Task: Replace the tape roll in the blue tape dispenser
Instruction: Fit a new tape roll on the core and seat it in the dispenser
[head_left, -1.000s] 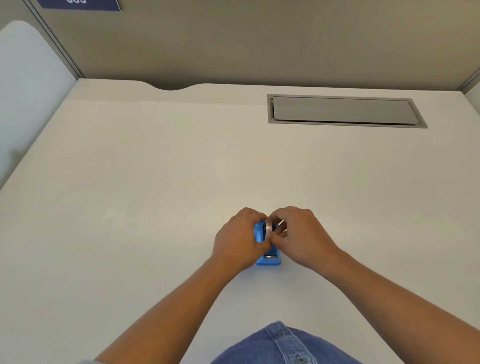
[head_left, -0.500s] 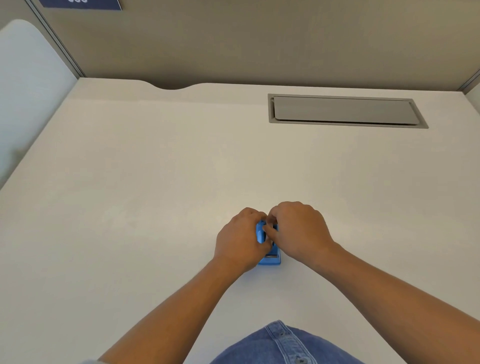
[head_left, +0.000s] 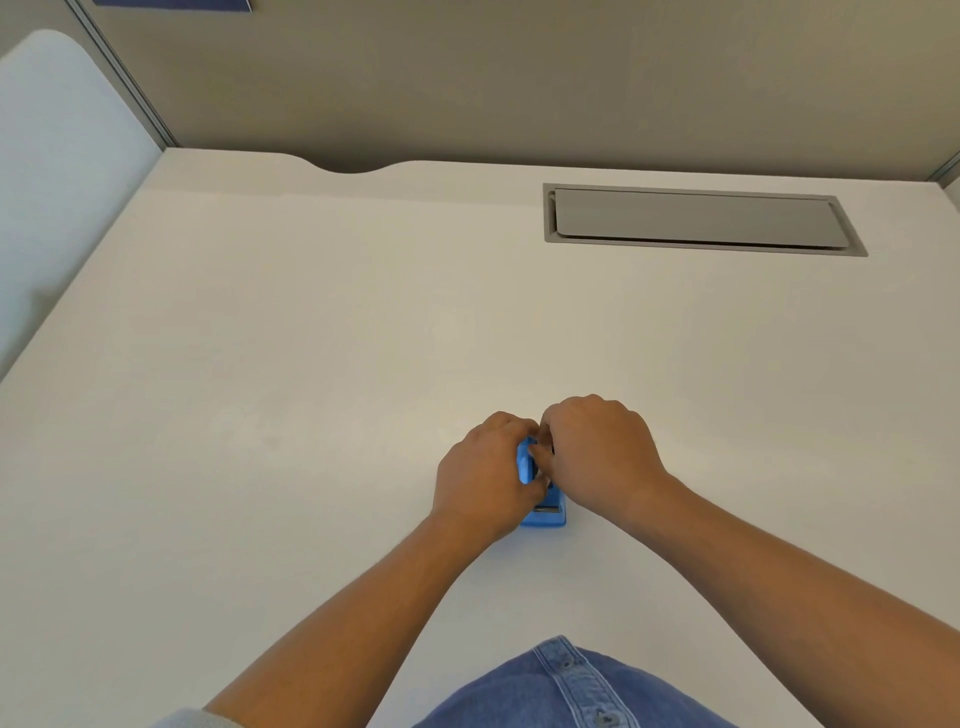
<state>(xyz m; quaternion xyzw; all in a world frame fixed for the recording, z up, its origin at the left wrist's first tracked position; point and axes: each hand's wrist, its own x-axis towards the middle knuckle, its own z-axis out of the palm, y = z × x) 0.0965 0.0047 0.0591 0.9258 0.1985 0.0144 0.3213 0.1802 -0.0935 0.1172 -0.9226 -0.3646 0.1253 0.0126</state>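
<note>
The small blue tape dispenser (head_left: 543, 514) stands on the white desk near its front middle, with its cutter end toward me. My left hand (head_left: 483, 478) is wrapped around its left side. My right hand (head_left: 597, 452) is curled over the top of it from the right, fingertips pressed down into the blue body. The tape roll is hidden under my right fingers, so only a dark sliver shows between the two hands.
A grey hinged cable flap (head_left: 696, 218) is set into the desk (head_left: 311, 364) at the back right. A beige partition wall runs along the back, and a white divider panel (head_left: 57, 156) stands at the left. My denim shirt shows at the bottom edge.
A second ago the clear tape roll stood visible between my fingers above the dispenser. My right hand has since pushed it down and closed over the top, hiding the roll.
</note>
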